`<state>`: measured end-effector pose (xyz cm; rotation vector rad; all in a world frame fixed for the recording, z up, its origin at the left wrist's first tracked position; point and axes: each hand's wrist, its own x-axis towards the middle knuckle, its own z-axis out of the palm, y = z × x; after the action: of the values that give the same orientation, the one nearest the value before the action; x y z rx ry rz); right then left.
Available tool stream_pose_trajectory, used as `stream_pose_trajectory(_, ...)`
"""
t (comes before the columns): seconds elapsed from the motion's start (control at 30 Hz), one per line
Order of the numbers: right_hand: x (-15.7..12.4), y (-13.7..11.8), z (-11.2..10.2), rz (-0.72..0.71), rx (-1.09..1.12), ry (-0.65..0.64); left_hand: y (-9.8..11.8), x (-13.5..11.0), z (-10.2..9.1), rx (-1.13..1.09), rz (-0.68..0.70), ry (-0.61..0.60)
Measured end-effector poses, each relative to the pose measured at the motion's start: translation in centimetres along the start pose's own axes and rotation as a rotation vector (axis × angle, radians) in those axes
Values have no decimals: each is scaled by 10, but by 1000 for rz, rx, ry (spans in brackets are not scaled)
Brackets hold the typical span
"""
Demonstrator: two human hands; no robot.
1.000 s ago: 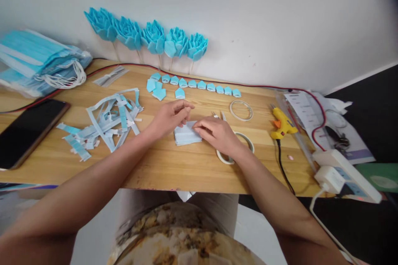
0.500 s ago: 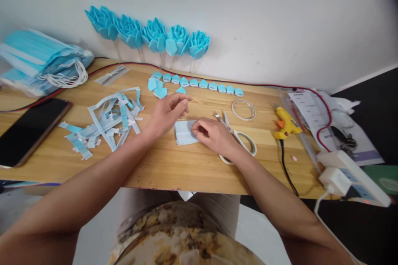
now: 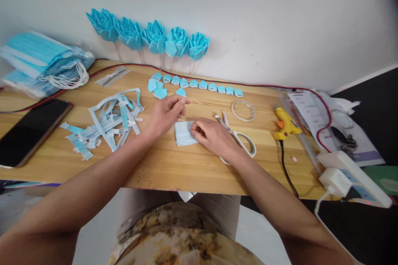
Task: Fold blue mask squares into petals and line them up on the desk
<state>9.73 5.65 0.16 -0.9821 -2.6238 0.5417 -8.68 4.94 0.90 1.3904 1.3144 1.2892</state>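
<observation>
My left hand (image 3: 168, 112) is raised over the middle of the table, its fingers curled in and the thumb lying close against them. Whatever may be between those fingertips is hidden. Just beyond it lies a folded blue petal (image 3: 180, 92). Below and to the right, my right hand (image 3: 211, 134) has thumb and forefinger bent together at the right side of a flat stack of pale blue fabric (image 3: 184, 133), covering that end. White-handled scissors (image 3: 245, 140) lie partly under my right wrist, blades apart.
Folded petals (image 3: 203, 85) line the back, below several blue fabric flowers (image 3: 154, 37) on sticks. Left are fabric scraps (image 3: 108, 120), a phone (image 3: 31, 132) and bagged face masks (image 3: 40, 60). Right are a tape roll (image 3: 243, 110), a yellow glue gun (image 3: 287, 124) and a power strip (image 3: 357, 178).
My left hand has drawn slightly back and left, its fingers a little more curled. My right hand stays on the fabric stack, almost unmoved.
</observation>
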Motion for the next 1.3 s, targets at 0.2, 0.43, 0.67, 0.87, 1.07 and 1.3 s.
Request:
stream_pose_trajectory(0.2, -2, -3, 0, -47, -97, -51, 0, 0, 0, -2, -15, 8)
stream_pose_trajectory(0.43, 1, 2, 1, 21, 102, -7, 0, -1, 0, -7, -19, -2)
stream_pose_trajectory(0.67, 2, 15, -8, 307, 837, 107, -4, -1, -1, -58, 19, -7)
stream_pose_trajectory(0.87, 3, 19, -12, 319, 1496, 123, 0, -1, -1, -126, -55, -67)
stream_pose_trajectory(1.07, 1, 18, -9, 295, 1559, 37, 5, -3, 2, -230, -190, -307)
stream_pose_trajectory(1.3, 1, 17, -7, 308, 1514, 87, 6, -2, 0, -103, -176, -311)
